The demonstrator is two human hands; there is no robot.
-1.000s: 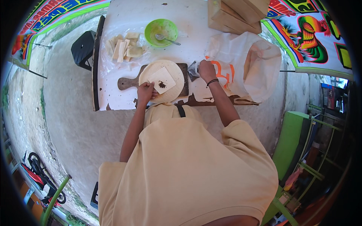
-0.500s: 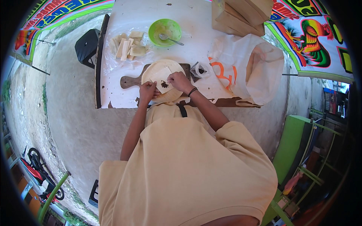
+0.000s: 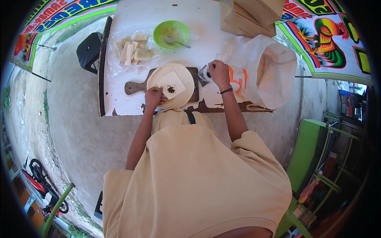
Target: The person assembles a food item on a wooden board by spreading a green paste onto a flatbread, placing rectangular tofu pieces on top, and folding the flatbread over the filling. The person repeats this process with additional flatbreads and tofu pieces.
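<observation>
Wrapper (image 3: pixel 176 80): our left hand (image 3: pixel 154 96) pinches its corner.
Packet (image 3: pixel 203 81): our right hand (image 3: pixel 218 73) at its edge, grip unclear.

Dark crumbs (image 3: pixel 171 89) top a square sheet (image 3: pixel 174 80) on a plate (image 3: pixel 190 84).

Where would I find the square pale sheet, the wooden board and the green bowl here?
Square pale sheet (image 3: pixel 173 78): head view, on its bare upper part.
Wooden board (image 3: pixel 135 87): head view, on its handle, at the left.
Green bowl (image 3: pixel 158 35): head view, on its inner wall, left side.
</observation>
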